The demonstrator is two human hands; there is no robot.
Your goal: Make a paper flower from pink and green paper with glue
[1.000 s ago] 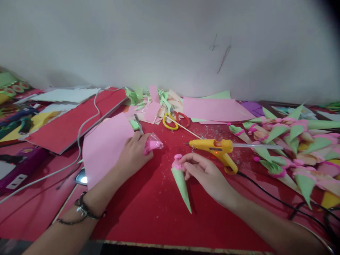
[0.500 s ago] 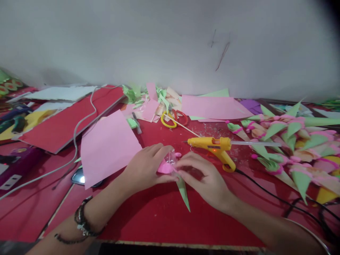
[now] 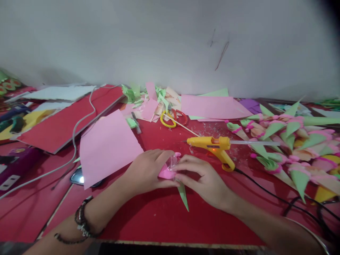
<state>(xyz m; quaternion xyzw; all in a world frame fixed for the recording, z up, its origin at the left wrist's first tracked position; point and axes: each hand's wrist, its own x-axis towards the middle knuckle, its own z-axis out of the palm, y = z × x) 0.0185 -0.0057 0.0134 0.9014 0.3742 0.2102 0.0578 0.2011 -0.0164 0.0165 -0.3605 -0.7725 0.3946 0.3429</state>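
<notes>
Fingers of my left hand (image 3: 151, 170) are wrapped round a small clear plastic bag (image 3: 172, 162) with bright pink pieces (image 3: 167, 172) in it. On the bag's right side, my right hand (image 3: 203, 179) has its thumb and fingertips pinched together; what lies between them is too small to make out. A pointed green paper piece (image 3: 183, 196) sticks out below, between the two hands. Just beyond my right hand lies a yellow glue gun (image 3: 212, 143), its small light lit and a clear stick in its back.
Many green and pink paper cones (image 3: 294, 138) lie at the right. Scissors (image 3: 168, 119) and paper scraps (image 3: 151, 102) are at the back. A pink sheet (image 3: 108, 145) covers part of a phone (image 3: 77, 177). Cables cross both sides of the red table (image 3: 159, 223).
My left hand has tipped slightly over the bag, and my right fingertips have shifted a little down and left. The bag and green piece have moved slightly.
</notes>
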